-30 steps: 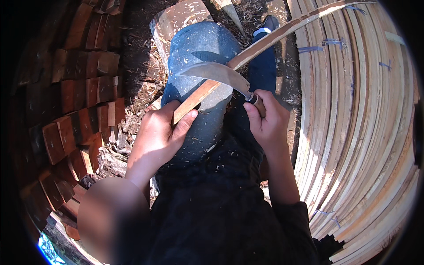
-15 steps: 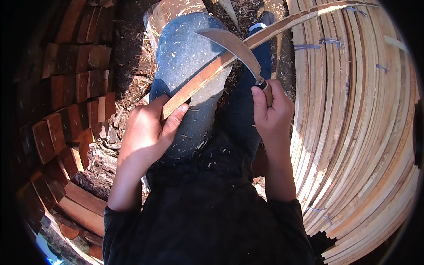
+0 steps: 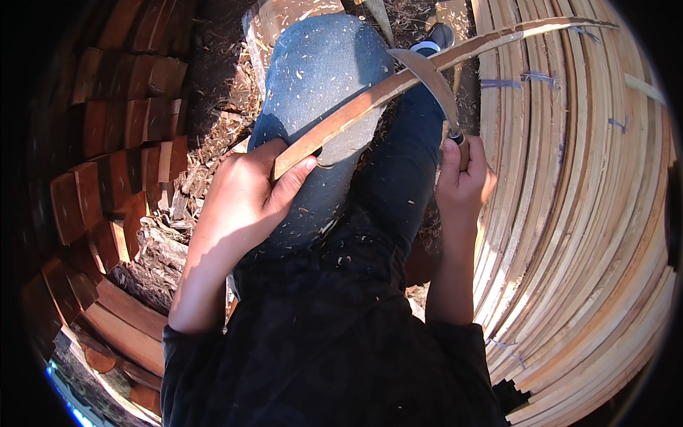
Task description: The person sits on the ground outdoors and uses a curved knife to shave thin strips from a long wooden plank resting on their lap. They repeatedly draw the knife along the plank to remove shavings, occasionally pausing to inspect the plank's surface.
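A long narrow strip of wood [image 3: 341,122] slants across my raised thigh, its far end reaching up and right over the bundled strips. My left hand [image 3: 249,188] is closed round the near end, thumb on top, over the thigh. In my right hand [image 3: 464,178] is the wooden handle of a sickle [image 3: 432,77], gripped with the thumb along it. The curved blade lies across the strip, tip toward the left; whether its edge bites into the wood I cannot tell.
Many long pale wood strips [image 3: 541,235], tied with bluish bands, lie at the right. Short reddish-brown wood blocks [image 3: 89,192] are stacked at the left. Shavings and bark [image 3: 160,249] cover ground beside my leg [image 3: 313,78]. A wooden block [image 3: 292,10] stands beyond my knee.
My right hand and the sickle have moved right and slightly down, with the blade farther along the strip toward its far end. The left hand keeps its hold on the strip.
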Motion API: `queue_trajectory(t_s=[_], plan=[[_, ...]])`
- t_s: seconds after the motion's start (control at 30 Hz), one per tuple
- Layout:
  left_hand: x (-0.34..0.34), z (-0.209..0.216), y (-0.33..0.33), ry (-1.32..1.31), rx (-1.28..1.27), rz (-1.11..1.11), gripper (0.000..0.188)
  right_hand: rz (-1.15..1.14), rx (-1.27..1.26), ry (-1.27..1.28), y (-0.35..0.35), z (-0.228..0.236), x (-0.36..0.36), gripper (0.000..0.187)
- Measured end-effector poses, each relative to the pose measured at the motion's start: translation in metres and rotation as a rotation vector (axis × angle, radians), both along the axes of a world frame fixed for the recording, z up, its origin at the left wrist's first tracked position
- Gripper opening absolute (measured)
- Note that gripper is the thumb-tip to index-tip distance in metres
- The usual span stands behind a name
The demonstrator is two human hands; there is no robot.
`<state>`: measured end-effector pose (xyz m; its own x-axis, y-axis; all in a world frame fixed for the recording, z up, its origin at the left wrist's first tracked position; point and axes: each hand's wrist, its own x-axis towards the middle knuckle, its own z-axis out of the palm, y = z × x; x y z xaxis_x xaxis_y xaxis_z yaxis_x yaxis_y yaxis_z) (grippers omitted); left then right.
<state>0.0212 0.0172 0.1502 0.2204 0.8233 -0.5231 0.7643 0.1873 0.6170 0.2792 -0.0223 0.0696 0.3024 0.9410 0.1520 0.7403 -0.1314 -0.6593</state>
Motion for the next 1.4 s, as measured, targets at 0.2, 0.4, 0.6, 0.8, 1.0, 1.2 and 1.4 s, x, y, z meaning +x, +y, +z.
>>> queue_trajectory(t_s=[0.2, 0.4, 0.6, 0.8, 1.0, 1.2, 1.4], plan=[[-0.001, -0.004, -0.001, -0.002, 0.074, -0.003, 0.035, -0.117, -0.114, 0.271, -0.028, -0.017, -0.005, 0.024], [0.001, -0.003, 0.000, -0.006, 0.134, -0.003, 0.035, -0.155, -0.090, 0.189, -0.038, -0.016, 0.019, 0.023], [0.000, -0.005, -0.001, 0.007, 0.101, -0.004, 0.032, 0.057, -0.042, 0.018, -0.012, 0.013, -0.007, 0.020], [-0.002, -0.003, 0.002, 0.004, 0.068, -0.004, 0.033, -0.005, 0.031, -0.094, -0.006, -0.002, 0.003, 0.025], [-0.005, -0.004, 0.000, -0.023, 0.055, 0.011, 0.034, -0.097, 0.020, -0.124, -0.003, -0.002, 0.005, 0.024], [-0.005, -0.005, -0.001, -0.042, 0.103, -0.011, 0.033, -0.154, -0.036, -0.057, -0.005, 0.002, 0.004, 0.021], [-0.001, -0.007, 0.000, -0.003, 0.164, -0.036, 0.032, -0.018, -0.079, 0.131, -0.011, 0.004, -0.015, 0.021]])
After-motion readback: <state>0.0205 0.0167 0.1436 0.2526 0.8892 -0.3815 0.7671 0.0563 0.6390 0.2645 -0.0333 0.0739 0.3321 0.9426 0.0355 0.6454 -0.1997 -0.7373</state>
